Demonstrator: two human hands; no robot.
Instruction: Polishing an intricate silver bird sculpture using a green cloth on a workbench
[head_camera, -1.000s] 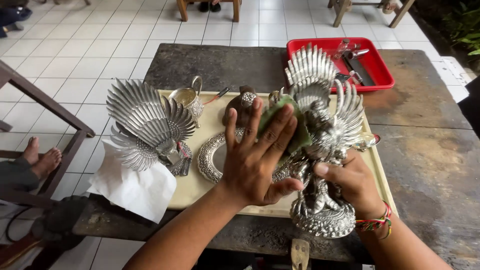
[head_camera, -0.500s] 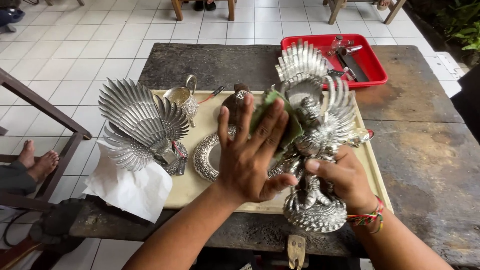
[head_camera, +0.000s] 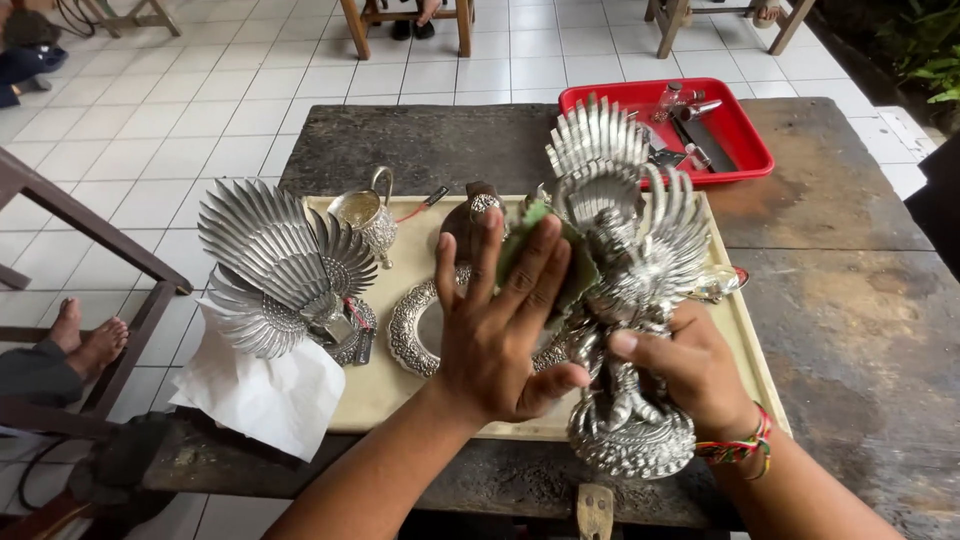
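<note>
The dark, worn wooden tabletop (head_camera: 850, 300) stretches out under both arms, and on it, beneath the hands, lies a pale cream tray (head_camera: 400, 380) that carries most of the silverware. Standing at the tray's near right edge is a tall silver winged figure (head_camera: 625, 300) on a round ornate base, its feathers fanned out above both hands. The right hand (head_camera: 690, 370) has its grip wrapped around the figure's lower body, thumb across the front, holding it upright. The left hand (head_camera: 500, 330) is just to the left of it, fingers spread wide and flat, palm pressing a green cloth (head_camera: 545, 250) against the figure's side. Well to the left of that hand sits a silver fan-shaped feather piece (head_camera: 270, 265), resting partly on a white paper sheet (head_camera: 260, 390) that hangs over the tabletop's edge. Far beyond the right hand is a red tray (head_camera: 745, 150) holding small tools. Just left of the left hand lies an embossed silver ring (head_camera: 415, 330), and beyond it a small silver pitcher (head_camera: 368, 215).
</note>
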